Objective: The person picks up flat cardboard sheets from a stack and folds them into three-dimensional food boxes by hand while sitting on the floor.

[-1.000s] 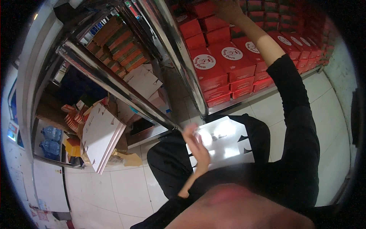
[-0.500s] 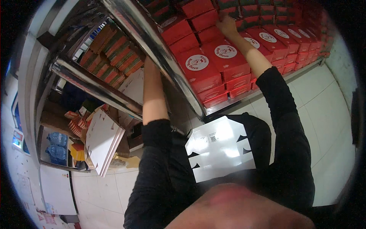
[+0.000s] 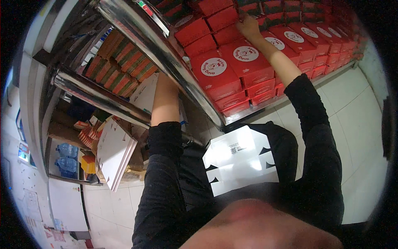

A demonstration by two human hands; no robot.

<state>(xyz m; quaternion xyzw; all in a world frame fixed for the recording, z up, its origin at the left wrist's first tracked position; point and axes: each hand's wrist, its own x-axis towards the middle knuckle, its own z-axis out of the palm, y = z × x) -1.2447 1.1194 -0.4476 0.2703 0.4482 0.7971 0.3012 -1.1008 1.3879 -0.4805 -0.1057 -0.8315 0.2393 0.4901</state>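
My right hand [image 3: 249, 27] reaches to the far stack with its fingers curled against the end of an upper red cardboard box [image 3: 224, 18]. Below that hand are more red boxes [image 3: 250, 69] with round white labels on their lids. My left forearm [image 3: 165, 101] goes up behind a shiny metal post, which hides the left hand and anything it may hold. Across my lap lies a flat white die-cut carton sheet [image 3: 237, 159], unfolded, with notched sides and small print.
A thick chrome post [image 3: 161, 54] slants between my arms, and a second metal bar [image 3: 101, 97] crosses at left. Bundles of flat cartons [image 3: 124, 58] fill the shelf behind. White carton sheets [image 3: 115, 153] lean at left, near blue water bottles [image 3: 66, 159]. A metal ledge [image 3: 265, 103] carries the red boxes.
The view has shifted slightly. A strip of green, red and white now shows beyond the top of the post. My right hand stays at the red boxes, and my left arm remains behind the post.
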